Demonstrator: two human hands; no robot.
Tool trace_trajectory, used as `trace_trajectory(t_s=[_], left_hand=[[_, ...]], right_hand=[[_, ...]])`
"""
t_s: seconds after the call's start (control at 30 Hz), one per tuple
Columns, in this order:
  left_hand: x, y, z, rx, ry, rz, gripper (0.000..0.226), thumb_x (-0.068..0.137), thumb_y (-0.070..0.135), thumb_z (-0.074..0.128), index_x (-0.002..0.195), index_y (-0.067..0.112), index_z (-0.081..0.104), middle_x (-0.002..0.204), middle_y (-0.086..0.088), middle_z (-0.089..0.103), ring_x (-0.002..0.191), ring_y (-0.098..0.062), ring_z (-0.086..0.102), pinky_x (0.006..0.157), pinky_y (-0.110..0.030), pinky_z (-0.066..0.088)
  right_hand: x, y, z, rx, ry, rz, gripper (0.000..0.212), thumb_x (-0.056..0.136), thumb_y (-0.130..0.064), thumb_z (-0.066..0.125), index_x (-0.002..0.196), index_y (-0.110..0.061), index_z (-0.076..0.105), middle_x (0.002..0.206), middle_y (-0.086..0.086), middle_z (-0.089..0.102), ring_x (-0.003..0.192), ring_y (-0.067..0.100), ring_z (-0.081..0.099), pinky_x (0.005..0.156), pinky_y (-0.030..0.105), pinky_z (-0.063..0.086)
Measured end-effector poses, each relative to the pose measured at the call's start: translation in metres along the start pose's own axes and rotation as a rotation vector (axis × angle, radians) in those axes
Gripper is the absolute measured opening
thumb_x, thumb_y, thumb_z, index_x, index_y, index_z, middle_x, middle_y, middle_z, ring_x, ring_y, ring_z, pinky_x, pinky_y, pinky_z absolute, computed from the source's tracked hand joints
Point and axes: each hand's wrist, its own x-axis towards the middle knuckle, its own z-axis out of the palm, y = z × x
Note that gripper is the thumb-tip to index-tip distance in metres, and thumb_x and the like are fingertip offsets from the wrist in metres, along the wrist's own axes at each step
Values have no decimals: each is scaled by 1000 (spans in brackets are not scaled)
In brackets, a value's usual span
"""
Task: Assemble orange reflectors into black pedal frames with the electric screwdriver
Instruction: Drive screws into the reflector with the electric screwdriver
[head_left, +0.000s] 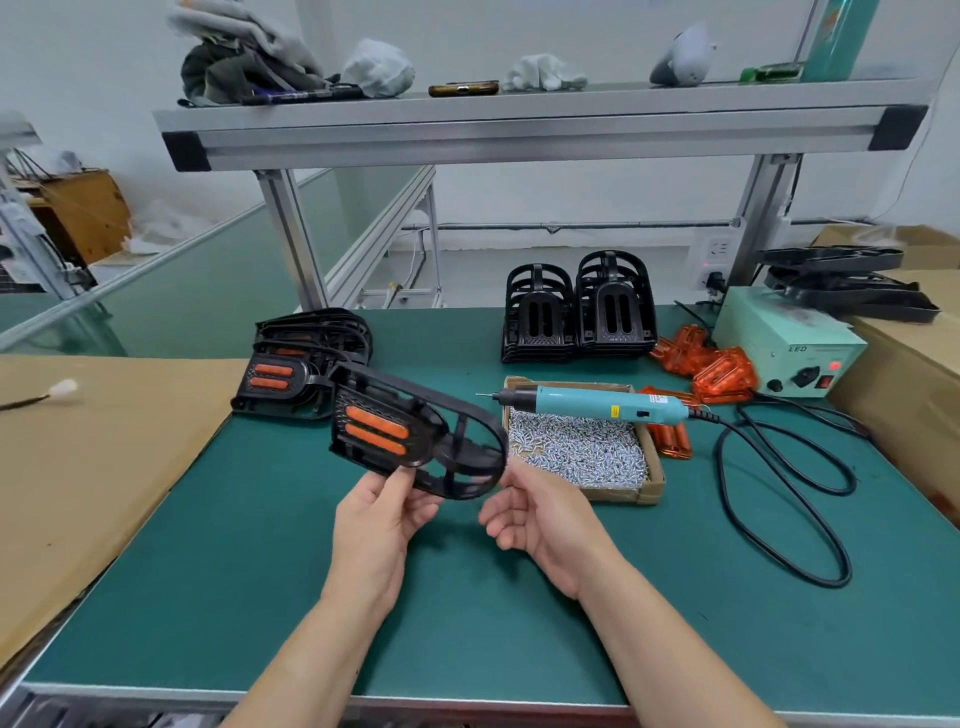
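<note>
My left hand (379, 514) grips a frame (423, 415) with its reflector (376, 428) fitted, raised over the green mat (260, 571). My right hand (540, 514) is loosely curled just beside its rim, holding nothing. The screwdriver (597, 402) lies across the screw box (613, 494). Finished frames (301, 364) sit by the cardboard (78, 467) on the left, and empty frames (576, 312) stand at the back under an aluminium shelf (519, 124), a white wall behind

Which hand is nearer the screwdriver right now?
Right. The right hand is in front of the screwdriver, by the screw box; the left hand, gripping the pedal frame, is farther left.
</note>
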Motion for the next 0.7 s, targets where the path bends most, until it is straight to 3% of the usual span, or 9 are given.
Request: trace_trajectory(t_s=[0.1, 0.17, 0.27, 0.33, 0.47, 0.57, 0.7], left_hand=[[17, 7, -5, -5, 94, -6, 15, 95, 13, 64, 88, 1, 57, 84, -18, 73, 70, -19, 70, 57, -18, 55], [35, 15, -12, 27, 140, -10, 14, 96, 8, 61, 98, -5, 58, 91, -24, 71, 72, -21, 71, 57, -18, 55], [64, 31, -27, 60, 222, -21, 10, 96, 0, 56, 101, -9, 54, 88, -23, 67, 58, -18, 71, 52, -17, 55], [83, 41, -37, 87, 260, -42, 10, 97, -2, 55, 103, -9, 52, 87, -20, 66, 54, -18, 71, 52, -19, 57], [117, 53, -54, 182, 340, -111, 5, 97, 2, 57, 99, -3, 54, 86, -13, 64, 50, -16, 70, 67, -26, 60], [136, 58, -63, 207, 378, -141, 6, 99, 4, 56, 93, 3, 54, 83, -11, 66, 49, -16, 70, 63, -25, 58], [150, 66, -73, 228, 385, -151, 9, 100, 2, 52, 108, 2, 56, 89, -12, 68, 52, -18, 71, 63, -26, 58]], right_hand=[[-1, 11, 4, -257, 54, -140, 27, 106, -13, 39, 106, -6, 65, 67, 9, 64, 52, 16, 60, 46, 25, 48], [-2, 22, 7, -513, 77, -278, 23, 105, -11, 44, 104, -15, 67, 68, 4, 64, 53, 14, 60, 48, 26, 47], [-2, 30, 9, -739, 76, -412, 18, 102, -15, 52, 99, -23, 67, 70, 0, 66, 55, 10, 60, 58, 26, 51], [-2, 31, 9, -763, 78, -441, 17, 100, -13, 54, 99, -23, 68, 72, 1, 67, 56, 12, 61, 63, 28, 52], [2, 32, 6, -728, 168, -465, 18, 99, -9, 55, 95, -22, 68, 70, 1, 67, 58, 14, 61, 64, 32, 52], [4, 31, 5, -710, 206, -453, 20, 99, -9, 56, 94, -24, 67, 71, 3, 67, 62, 18, 63, 65, 32, 52], [8, 31, 5, -694, 195, -420, 19, 99, -8, 55, 97, -22, 68, 75, 5, 69, 64, 19, 66, 69, 30, 53]])
